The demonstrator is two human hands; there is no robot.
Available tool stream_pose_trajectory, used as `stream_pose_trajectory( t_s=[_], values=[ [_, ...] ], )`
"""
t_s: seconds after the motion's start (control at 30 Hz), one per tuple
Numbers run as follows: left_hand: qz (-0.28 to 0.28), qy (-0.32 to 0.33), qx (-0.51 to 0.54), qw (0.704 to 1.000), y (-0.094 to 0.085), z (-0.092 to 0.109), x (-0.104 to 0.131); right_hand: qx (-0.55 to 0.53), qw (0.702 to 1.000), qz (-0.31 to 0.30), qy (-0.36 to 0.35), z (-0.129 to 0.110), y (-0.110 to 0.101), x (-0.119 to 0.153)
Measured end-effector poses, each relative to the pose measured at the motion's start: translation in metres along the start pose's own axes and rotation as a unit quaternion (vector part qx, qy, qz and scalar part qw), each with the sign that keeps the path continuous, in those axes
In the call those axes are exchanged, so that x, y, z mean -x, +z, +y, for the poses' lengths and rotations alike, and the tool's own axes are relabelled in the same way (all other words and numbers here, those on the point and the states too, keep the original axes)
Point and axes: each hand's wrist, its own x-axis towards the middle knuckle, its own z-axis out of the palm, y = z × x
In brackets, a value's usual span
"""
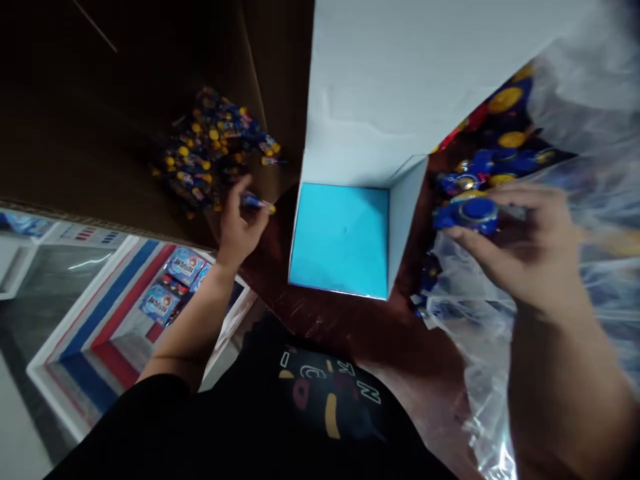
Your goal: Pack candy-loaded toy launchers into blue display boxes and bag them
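Observation:
My left hand (241, 223) pinches a small blue item with a yellow end (257, 201), beside a heap of similar small blue and yellow items (200, 157) inside a large cardboard box (65, 153). On the right, my right hand (525, 243) grips a round blue toy with a yellow part (473, 212), above a clear plastic bag (470, 313) that holds more blue, yellow and red toys (505, 143). Between my hands stands a white box (370, 87) with its top open and a bright blue bottom (343, 240).
The white box rests on a dark red surface (320, 313). At the lower left, a striped open box (100, 313) holds printed blue packages (160, 303). More clear plastic (585, 87) spreads along the right side.

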Motion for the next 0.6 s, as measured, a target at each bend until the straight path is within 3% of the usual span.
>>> stream_pose_trajectory(
  t_s=[0.07,0.17,0.3,0.43,0.6],
  values=[
    [-0.073,-0.039,0.167,0.983,0.007,0.024,0.018,-0.027,0.996,-0.065,-0.056,-0.040,0.001,0.003],
    [-0.195,-0.111,0.330,0.917,0.017,0.056,0.043,-0.076,0.980,-0.156,-0.095,-0.090,0.022,0.001],
    [-0.260,-0.146,0.384,0.874,0.023,0.071,0.056,-0.113,0.966,-0.217,-0.086,-0.111,0.053,-0.004],
    [-0.275,-0.110,0.388,0.873,0.022,0.070,0.060,-0.127,0.967,-0.211,-0.060,-0.116,0.058,-0.003],
    [-0.231,-0.013,0.310,0.922,0.016,0.070,0.069,-0.155,0.971,-0.182,0.007,-0.131,0.063,0.001]
  ],
)
